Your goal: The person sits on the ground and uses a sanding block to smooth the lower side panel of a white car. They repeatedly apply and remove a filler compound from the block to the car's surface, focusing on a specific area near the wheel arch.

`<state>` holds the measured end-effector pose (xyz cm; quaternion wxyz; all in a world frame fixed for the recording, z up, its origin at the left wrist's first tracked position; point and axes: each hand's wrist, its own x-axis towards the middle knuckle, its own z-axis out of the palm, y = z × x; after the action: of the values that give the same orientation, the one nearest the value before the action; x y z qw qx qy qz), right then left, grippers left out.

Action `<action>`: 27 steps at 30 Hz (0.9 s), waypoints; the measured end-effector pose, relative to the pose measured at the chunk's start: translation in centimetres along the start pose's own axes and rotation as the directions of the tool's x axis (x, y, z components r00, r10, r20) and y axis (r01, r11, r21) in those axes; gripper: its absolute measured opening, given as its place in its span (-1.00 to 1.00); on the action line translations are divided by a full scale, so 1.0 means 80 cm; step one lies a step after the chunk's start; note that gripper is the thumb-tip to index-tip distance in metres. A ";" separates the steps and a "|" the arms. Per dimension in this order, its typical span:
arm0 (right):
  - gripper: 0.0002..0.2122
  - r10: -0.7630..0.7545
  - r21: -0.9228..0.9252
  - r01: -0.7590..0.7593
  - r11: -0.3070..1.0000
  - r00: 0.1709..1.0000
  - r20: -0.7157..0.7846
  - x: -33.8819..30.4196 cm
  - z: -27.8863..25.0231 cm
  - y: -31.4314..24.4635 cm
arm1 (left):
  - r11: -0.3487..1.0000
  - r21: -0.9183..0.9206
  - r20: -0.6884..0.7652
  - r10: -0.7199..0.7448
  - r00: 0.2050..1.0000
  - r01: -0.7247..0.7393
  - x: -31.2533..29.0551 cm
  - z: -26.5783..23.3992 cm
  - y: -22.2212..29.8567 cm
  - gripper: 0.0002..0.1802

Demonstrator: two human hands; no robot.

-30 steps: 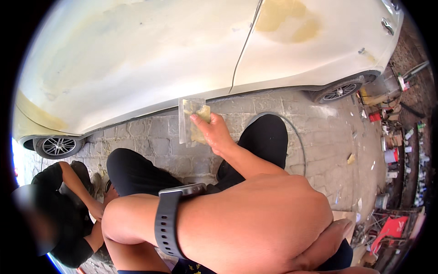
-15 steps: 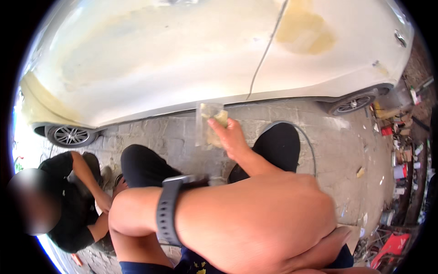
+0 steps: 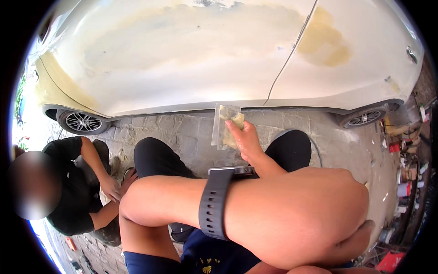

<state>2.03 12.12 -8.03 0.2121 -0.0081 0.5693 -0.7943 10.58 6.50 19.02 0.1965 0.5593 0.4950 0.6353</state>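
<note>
My right hand (image 3: 247, 139) is closed on a clear, flat plastic sheet (image 3: 218, 125) smeared with yellowish paste. Its thumb presses on the face of the sheet, in front of the lower edge of a pale car (image 3: 191, 82). Across the foreground lies my left forearm with a dark watch (image 3: 215, 203) strapped round it. My left hand (image 3: 315, 214), very near and large, shows its back, with the fingers curled under. Whatever it may hold is hidden. Broad tan patches (image 3: 325, 41) mark the car's side panels.
At the left a person in black (image 3: 68, 182) crouches close beside me, arms toward the knees. My dark-clad knees (image 3: 157, 155) rise between me and the car's wheels (image 3: 83, 122). Cluttered shelves (image 3: 404, 189) and a red item (image 3: 390, 262) stand along the right side. Paving covers the ground.
The view has shifted, so the car and person sit a little differently in it. My left forearm and watch have moved right in the picture. My right hand keeps its grip on the plastic sheet.
</note>
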 end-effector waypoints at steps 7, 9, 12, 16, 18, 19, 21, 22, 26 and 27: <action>-0.73 -0.044 -0.102 0.037 0.994 0.997 -0.060 0.000 -0.007 -0.007 | 1.000 -0.012 0.033 -0.005 0.999 0.005 -0.009 -0.014 0.011 -0.48; -0.72 -0.018 -0.069 0.016 0.997 0.999 -0.027 -0.004 -0.002 -0.009 | 1.000 -0.020 0.046 0.004 0.999 -0.003 -0.005 -0.015 0.009 -0.47; -0.71 0.013 0.003 -0.013 1.000 1.000 0.007 -0.007 0.003 -0.010 | 0.999 -0.037 0.057 0.007 0.998 -0.005 0.002 -0.017 0.005 -0.47; -0.69 -0.017 -0.049 0.016 0.999 1.000 -0.014 -0.005 0.002 -0.009 | 0.998 -0.068 0.065 0.000 0.998 0.005 -0.013 -0.027 0.002 -0.46; -0.69 -0.032 -0.018 0.032 0.999 0.999 -0.007 -0.006 -0.002 -0.012 | 0.999 -0.011 -0.019 0.036 0.999 -0.036 -0.038 -0.036 -0.001 -0.46; -0.70 -0.031 -0.043 0.030 0.999 0.999 -0.022 -0.007 -0.003 -0.014 | 0.996 -0.042 -0.079 -0.087 0.993 0.084 -0.051 -0.039 -0.006 -0.45; -0.72 -0.069 -0.085 0.067 0.994 0.997 -0.016 -0.007 -0.003 -0.017 | 0.967 0.004 -0.303 -0.242 0.922 0.255 -0.082 -0.040 -0.019 -0.44; -0.72 -0.061 -0.078 0.058 0.995 0.998 -0.034 -0.007 -0.002 -0.018 | 0.934 0.011 -0.425 -0.319 0.847 0.357 -0.098 -0.036 -0.030 -0.43; -0.72 -0.090 -0.064 0.085 0.994 0.993 -0.081 -0.005 0.001 -0.017 | 0.905 0.080 -0.782 -0.202 0.590 0.417 -0.161 -0.028 -0.084 -0.44; -0.72 -0.057 -0.068 0.051 0.996 0.994 -0.091 -0.006 0.003 -0.016 | 0.878 0.197 -0.782 -0.128 0.611 0.436 -0.178 -0.031 -0.095 -0.52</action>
<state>2.14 12.44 -6.69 0.1636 0.0065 0.6037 -0.7802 10.26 -2.69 5.50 -0.0338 0.1870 0.7242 0.6629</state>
